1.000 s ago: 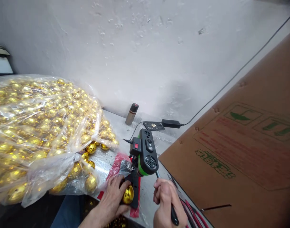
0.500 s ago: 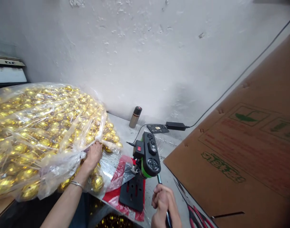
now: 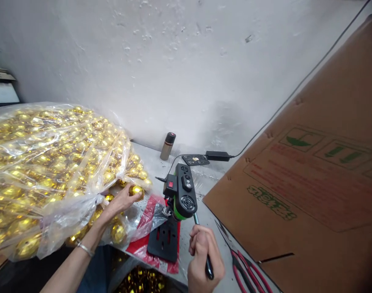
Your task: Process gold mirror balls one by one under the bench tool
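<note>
My left hand (image 3: 126,200) is closed around a shiny gold faceted ball (image 3: 137,192), at the mouth of a large clear plastic bag (image 3: 71,203) full of such balls. My right hand (image 3: 204,256) grips a thin metal rod with a black handle (image 3: 209,269); the rod's far end meets the side of a black and green device (image 3: 186,191) with round vents and a red switch. Under this device is a slotted black base plate (image 3: 163,241). It rests on red plastic packaging (image 3: 133,246).
A dark-capped bottle (image 3: 168,146) stands by the wall, left of a black panel (image 3: 195,160) and a power adapter (image 3: 218,156) with a cable. Right are red-handled shears (image 3: 249,268) and a big cardboard box (image 3: 295,179). More gold pieces (image 3: 140,280) lie below the table edge.
My left hand has come out of the bag's mouth with a gold ball in its fingers. My right hand keeps its hold on the rod. The whole view has shifted slightly.
</note>
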### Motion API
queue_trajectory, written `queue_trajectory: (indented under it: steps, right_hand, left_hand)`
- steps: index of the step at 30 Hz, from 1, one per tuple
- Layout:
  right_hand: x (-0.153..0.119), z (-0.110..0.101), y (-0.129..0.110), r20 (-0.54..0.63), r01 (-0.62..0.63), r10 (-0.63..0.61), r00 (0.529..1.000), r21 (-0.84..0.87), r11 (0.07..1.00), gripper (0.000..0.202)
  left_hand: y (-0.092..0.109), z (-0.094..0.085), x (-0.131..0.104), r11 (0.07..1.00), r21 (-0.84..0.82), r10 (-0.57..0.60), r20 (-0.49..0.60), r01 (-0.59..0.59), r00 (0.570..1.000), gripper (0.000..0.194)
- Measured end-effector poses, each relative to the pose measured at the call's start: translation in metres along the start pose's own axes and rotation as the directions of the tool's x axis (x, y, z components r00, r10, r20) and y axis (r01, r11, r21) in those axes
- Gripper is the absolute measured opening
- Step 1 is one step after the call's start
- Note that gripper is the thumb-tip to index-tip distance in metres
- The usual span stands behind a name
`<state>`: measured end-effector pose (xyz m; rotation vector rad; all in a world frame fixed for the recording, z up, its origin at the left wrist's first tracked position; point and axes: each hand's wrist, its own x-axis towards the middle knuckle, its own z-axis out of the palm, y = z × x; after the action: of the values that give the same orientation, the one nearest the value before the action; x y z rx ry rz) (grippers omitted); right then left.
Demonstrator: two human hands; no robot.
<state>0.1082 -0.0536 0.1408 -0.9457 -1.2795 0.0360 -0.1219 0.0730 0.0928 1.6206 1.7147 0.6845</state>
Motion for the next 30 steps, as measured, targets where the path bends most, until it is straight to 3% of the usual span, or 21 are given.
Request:
queue_trajectory:
  steps: [3, 6, 9, 11, 16, 21, 26, 30]
  right_hand:
    - [0.013, 0.004, -0.009, -0.033, -0.006, 0.006, 0.999, 0.003, 1.000, 0.044]
    - [0.019, 0.006, -0.013, -0.035, -0.021, 0.021, 0.999, -0.014, 1.000, 0.045]
    - [0.018, 0.005, -0.011, -0.013, -0.012, 0.012, 1.000, -0.016, 1.000, 0.043]
    - [0.015, 0.003, -0.008, 0.006, -0.003, 0.003, 1.000, -0.008, 1.000, 0.041]
    - [0.010, 0.000, -0.005, 0.029, 0.012, -0.012, 1.000, -0.016, 1.000, 0.039]
    - [0.008, -0.001, -0.007, 0.051, 0.006, -0.004, 0.999, -0.034, 0.999, 0.036]
    - [0.006, -0.003, -0.008, 0.058, 0.006, -0.003, 0.998, -0.044, 0.999, 0.034]
    - [0.005, -0.002, -0.007, 0.059, 0.015, -0.013, 0.998, -0.041, 0.999, 0.035]
  left_hand:
    - [-0.002, 0.029, -0.019, 0.939, -0.344, 0.026, 0.040, -0.010, 0.999, 0.057]
    - [-0.006, 0.069, -0.040, 0.880, -0.474, 0.072, 0.054, -0.038, 0.996, 0.059]
    - [-0.009, 0.100, -0.058, 0.869, -0.489, 0.114, 0.040, -0.080, 0.993, 0.057]
    - [-0.008, 0.112, -0.065, 0.901, -0.420, 0.144, 0.044, -0.112, 0.989, 0.054]
    - [-0.004, 0.118, -0.072, 0.944, -0.230, 0.248, 0.022, -0.237, 0.968, 0.054]
    - [-0.001, 0.117, -0.070, 0.953, -0.125, 0.278, 0.013, -0.275, 0.960, 0.054]
    - [0.003, 0.115, -0.071, 0.939, -0.085, 0.334, 0.010, -0.332, 0.942, 0.051]
    - [0.002, 0.113, -0.069, 0.943, -0.116, 0.316, 0.015, -0.312, 0.949, 0.050]
